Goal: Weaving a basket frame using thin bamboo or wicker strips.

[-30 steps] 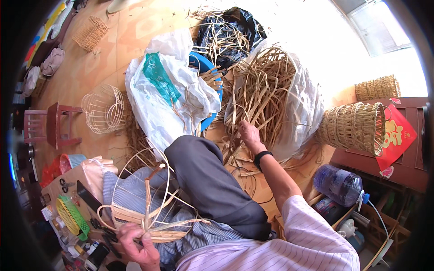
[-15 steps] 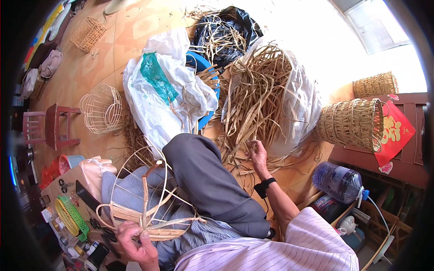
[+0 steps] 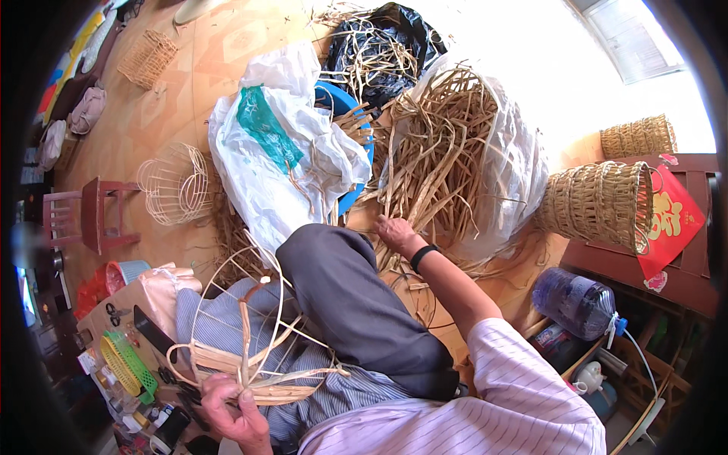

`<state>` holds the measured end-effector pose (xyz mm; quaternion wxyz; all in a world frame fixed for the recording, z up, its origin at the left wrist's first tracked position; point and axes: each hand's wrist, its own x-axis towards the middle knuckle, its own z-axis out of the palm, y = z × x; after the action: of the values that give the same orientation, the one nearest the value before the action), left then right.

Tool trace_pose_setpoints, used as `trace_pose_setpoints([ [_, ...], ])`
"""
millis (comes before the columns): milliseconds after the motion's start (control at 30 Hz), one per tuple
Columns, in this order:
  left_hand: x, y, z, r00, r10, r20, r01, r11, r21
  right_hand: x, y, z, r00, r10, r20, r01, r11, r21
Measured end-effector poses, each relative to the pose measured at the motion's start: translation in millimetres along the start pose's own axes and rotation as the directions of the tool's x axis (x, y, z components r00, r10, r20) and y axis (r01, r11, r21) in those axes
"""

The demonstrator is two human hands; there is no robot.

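Observation:
A half-woven basket (image 3: 254, 390), with a pale wire frame and flat dried strips woven round its lower part, lies on my lap. My left hand (image 3: 235, 417) pinches its woven edge and the loose strips there between thumb and fingers. Out past my knee, my right hand (image 3: 398, 233) has its fingers bent together at the lower ends of a large heap of brown dried plant strips (image 3: 440, 152). The heap spills from a clear plastic bag (image 3: 519, 163). Which strips those fingers grip is partly hidden.
A blue tub (image 3: 362, 163) stands behind a white plastic bag (image 3: 265, 159). Beyond lies a black bag (image 3: 387, 49) of strips. At left are a bare wire frame (image 3: 174, 186) and small red chair (image 3: 98, 216); at right, a finished basket (image 3: 595, 206) and water jug (image 3: 574, 303).
My right hand has moved left and slightly up along the lower edge of the strip heap, and its forearm has swung further into view. The left hand keeps its hold on the basket.

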<state>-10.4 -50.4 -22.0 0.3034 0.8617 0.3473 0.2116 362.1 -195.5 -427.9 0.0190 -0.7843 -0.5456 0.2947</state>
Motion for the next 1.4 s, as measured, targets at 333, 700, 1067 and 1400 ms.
trace_pose_setpoints([
  [333, 0, -1, -2, 1.0, 0.01, -0.003, -0.01, 0.999, 0.03, -27, -9, -11, 0.986, 0.009, -0.164, -0.006, 1.0, 0.016],
  [700, 3, 0, 3, 1.0, 0.018, 0.0, -0.018, 0.998, 0.053, -175, -26, -91, 0.586, 0.707, -0.397, 0.182, 0.362, 0.914],
  [1067, 8, 2, 4, 0.992, -0.083, -0.097, 0.074, 0.993, -0.092, -220, -42, -245, 0.44, 0.699, -0.564, 0.423, 0.392, 0.817],
  [1400, 32, 20, -8, 0.985, -0.148, 0.09, 0.16, 0.978, -0.137, -188, -229, -278, 0.779, -0.205, -0.593, 0.592, 0.552, 0.587],
])
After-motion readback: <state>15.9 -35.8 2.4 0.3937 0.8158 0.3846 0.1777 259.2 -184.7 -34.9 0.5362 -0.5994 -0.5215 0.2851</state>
